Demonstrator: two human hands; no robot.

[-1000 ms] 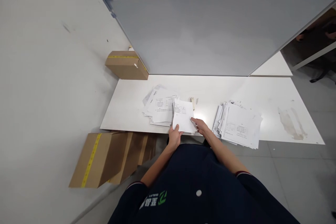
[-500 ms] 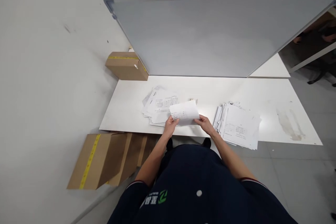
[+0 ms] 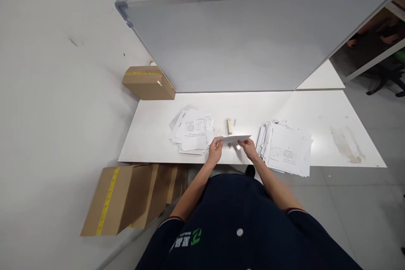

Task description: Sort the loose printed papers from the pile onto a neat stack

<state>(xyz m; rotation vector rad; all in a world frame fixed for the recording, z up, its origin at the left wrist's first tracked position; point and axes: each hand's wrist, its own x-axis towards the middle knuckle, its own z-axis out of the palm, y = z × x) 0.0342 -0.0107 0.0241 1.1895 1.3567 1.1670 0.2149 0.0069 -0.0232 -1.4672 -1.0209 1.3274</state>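
Note:
Between both hands a sheet of paper point(image 3: 234, 139) is held up nearly edge-on over the front of the white table point(image 3: 152, 130). My left hand point(image 3: 215, 150) pinches its left end, and my right hand point(image 3: 247, 147) grips the right end between thumb and fingers. Just beyond the sheet lies a small cream-coloured block-like object point(image 3: 229, 125), its kind unclear. A loose spread of printed papers point(image 3: 196, 130) is to the left of my left hand. To the right of my right hand sits a thicker stack of printed papers point(image 3: 286, 149), overhanging the table's front edge.
A whiteboard point(image 3: 215, 46) stands along the table's back edge. One cardboard box point(image 3: 150, 84) sits at the back left corner. More cardboard boxes point(image 3: 123, 198) stand low at the left, by the wall. An office chair point(image 3: 386, 78) is at the far right.
The sheet has tilted from showing its printed face to nearly edge-on. My left hand has moved slightly right, and the cream-coloured object behind the sheet has come into view.

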